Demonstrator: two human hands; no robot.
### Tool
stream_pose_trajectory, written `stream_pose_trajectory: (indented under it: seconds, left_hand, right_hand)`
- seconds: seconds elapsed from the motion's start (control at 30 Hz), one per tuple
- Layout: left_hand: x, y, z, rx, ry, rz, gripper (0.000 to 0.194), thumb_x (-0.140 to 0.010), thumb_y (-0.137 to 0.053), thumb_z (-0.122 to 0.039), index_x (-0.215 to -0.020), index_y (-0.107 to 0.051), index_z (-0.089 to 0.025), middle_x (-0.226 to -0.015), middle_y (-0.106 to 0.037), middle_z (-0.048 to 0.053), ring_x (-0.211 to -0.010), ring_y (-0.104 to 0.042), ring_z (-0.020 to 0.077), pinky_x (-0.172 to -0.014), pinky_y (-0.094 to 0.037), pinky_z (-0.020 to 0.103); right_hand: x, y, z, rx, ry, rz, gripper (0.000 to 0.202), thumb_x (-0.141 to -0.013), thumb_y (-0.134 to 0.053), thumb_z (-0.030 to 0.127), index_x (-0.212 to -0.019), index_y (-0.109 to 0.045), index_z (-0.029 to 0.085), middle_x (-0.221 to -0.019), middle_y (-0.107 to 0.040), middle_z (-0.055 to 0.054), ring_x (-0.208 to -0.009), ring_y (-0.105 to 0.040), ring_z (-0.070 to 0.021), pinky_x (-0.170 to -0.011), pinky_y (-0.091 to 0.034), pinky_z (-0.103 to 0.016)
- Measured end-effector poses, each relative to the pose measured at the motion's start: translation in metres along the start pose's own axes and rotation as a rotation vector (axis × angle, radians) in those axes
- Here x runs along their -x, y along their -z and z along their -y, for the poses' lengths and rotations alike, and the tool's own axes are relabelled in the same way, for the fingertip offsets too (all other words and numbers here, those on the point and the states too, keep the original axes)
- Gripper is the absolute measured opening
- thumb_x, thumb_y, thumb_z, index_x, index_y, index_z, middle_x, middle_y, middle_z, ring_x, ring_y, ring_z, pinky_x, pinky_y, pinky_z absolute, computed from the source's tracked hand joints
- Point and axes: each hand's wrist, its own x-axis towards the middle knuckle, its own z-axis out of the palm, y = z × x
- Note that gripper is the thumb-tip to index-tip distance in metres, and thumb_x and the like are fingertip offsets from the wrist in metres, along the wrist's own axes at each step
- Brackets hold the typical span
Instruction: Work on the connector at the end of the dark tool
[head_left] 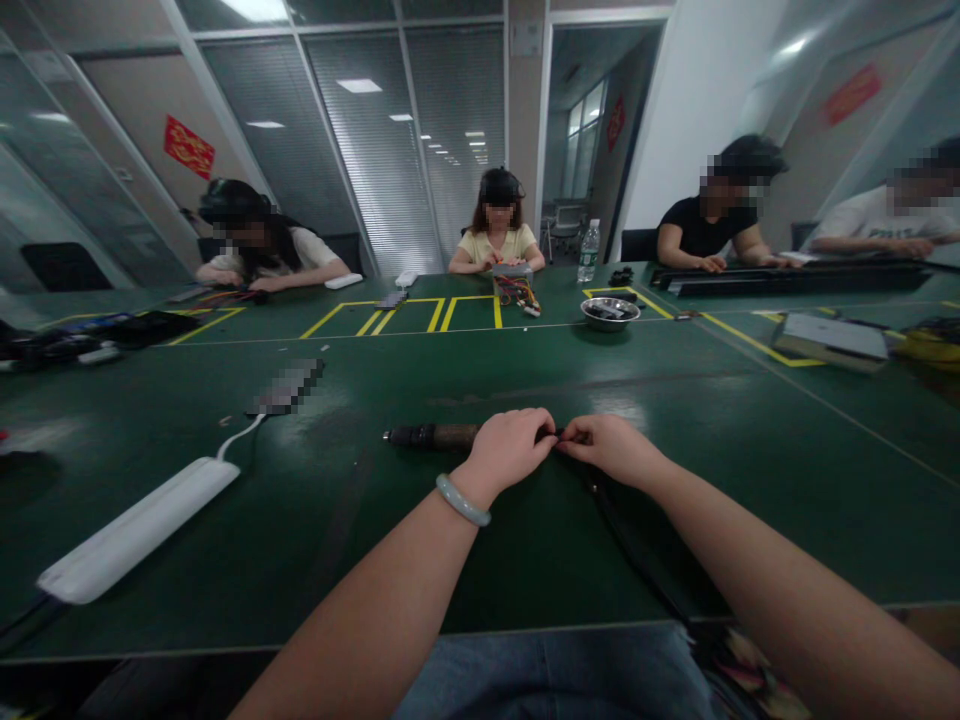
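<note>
A corded electric screwdriver (454, 437), dark with a brown middle, lies on the green table with its metal tip to the left. My left hand (514, 445), a pale bangle on its wrist, is closed around the screwdriver's rear part. Close beside it, my right hand (600, 445) pinches at the point where the black cable (619, 525) meets the tool. What exactly its fingertips grip is partly hidden. From there the cable runs down and right over the table's front edge.
On the left a white power strip (142, 530) has a cord leading to a phone (289, 388). A metal bowl (610, 315) of dark parts and a water bottle (589, 250) stand farther back. A grey box (832, 340) lies right. Several people work around the table (300, 560).
</note>
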Motion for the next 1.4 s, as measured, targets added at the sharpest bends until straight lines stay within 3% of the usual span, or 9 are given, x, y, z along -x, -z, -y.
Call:
stream_pose_trajectory:
  seconds: [1.4]
  left_hand:
    - [0.0008, -0.0012, 0.0015, 0.036, -0.011, -0.036, 0.023, -0.093, -0.048, -0.044, -0.098, -0.058, -0.024, -0.093, -0.064, 0.0, -0.086, -0.06, 0.019, -0.073, -0.046, 0.032]
  right_hand:
    - [0.0006, 0.0001, -0.0007, -0.014, 0.02, -0.002, 0.022, -0.084, -0.058, 0.042, -0.084, -0.07, 0.024, -0.078, -0.072, 0.001, -0.068, -0.064, -0.0155, -0.059, -0.042, -0.025]
